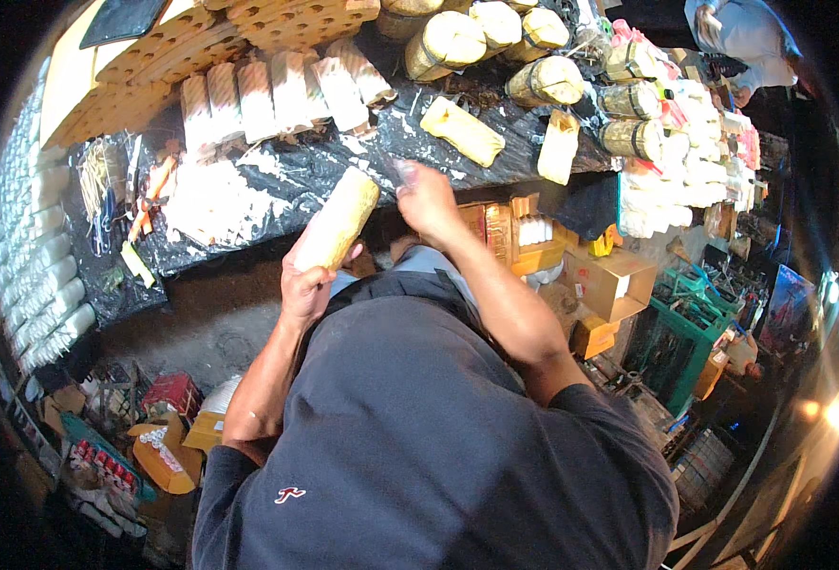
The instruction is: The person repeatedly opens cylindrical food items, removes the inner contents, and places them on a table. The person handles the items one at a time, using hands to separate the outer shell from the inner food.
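Observation:
My left hand [303, 293] is wrapped round the lower end of a yellowish paper-covered cylinder [341, 218], tilted up and to the right before the bench edge. To its right, apart from the cylinder, my right hand [427, 199] is closed, thumb and fingers pinched near the bench edge. Whatever sits in that pinch is too small to make out. Two more yellow paper-wrapped rolls lie on the black plastic-covered bench [400, 142]: one roll [463, 131] just beyond my right hand, another roll [558, 147] farther right.
Striped paper tubes [272, 95] stand in a row at the back left, near a pile of white powder [220, 204]. Bundles [448, 43] bound with black bands crowd the back. White rolls [49, 285] are stacked at far left. Cardboard boxes [609, 280] stand below right. Another person [747, 38] is at far right.

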`<state>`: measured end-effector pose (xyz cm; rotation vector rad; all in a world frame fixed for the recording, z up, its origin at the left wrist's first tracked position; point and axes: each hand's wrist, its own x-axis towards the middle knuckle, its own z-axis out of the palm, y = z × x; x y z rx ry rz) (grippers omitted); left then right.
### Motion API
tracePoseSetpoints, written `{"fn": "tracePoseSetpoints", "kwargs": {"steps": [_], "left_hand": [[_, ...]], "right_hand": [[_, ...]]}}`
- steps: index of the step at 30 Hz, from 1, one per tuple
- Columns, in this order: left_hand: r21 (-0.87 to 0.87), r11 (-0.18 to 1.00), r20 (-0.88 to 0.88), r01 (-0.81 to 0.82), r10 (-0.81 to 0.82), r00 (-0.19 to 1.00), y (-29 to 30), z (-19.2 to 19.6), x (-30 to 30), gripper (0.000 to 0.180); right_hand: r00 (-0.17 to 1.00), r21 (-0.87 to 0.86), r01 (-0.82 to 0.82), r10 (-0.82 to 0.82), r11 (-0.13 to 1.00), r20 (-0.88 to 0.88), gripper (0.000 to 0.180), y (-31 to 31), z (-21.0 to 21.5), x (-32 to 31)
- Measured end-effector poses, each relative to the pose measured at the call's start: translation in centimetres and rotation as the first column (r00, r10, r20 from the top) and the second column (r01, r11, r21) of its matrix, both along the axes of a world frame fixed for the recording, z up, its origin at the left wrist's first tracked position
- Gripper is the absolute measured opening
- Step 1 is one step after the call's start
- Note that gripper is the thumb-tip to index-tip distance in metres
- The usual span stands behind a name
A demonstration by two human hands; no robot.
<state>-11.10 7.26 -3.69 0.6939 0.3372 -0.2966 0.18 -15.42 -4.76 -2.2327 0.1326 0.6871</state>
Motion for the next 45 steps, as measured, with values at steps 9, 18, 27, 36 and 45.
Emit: {"fn": "tracePoseSetpoints", "kwargs": {"steps": [9, 18, 27, 36, 45], "left_hand": [[0.098, 0.913, 0.064, 0.395, -0.402, 0.913, 1.6, 4.6, 1.7, 0.11], [0.932, 0.312, -0.046, 0.182, -0.398, 0.916, -2.6, 7.3, 4.1, 0.103], [0.982, -0.187, -0.023, -0.032, -0.28, 0.96, -0.9, 3.5, 6.9, 0.098], [0.968, -0.245, -0.108, 0.054, -0.212, 0.971, -1.6, 3.7, 7.5, 0.105], [0.956, -0.041, -0.293, 0.292, -0.255, 0.922, -2.8, 5.1, 8.2, 0.087]], "right_hand": [[0.807, 0.81, 0.568, -0.292, 0.147, -0.513, 0.027, 1.2, 2.5, -2.8], [0.975, 0.532, 0.192, -0.22, 0.825, -0.011, 0.034, 3.5, 5.2, -2.7], [0.671, -0.04, -0.453, 0.37, 0.891, 0.643, 0.063, -2.1, 12.5, -3.3], [0.745, -0.051, -0.323, 0.287, 0.945, 0.602, 0.058, -0.2, 9.3, -3.7], [0.817, -0.171, -0.165, 0.232, 0.971, 0.529, 0.045, 0.1, 4.4, -0.5]]}}
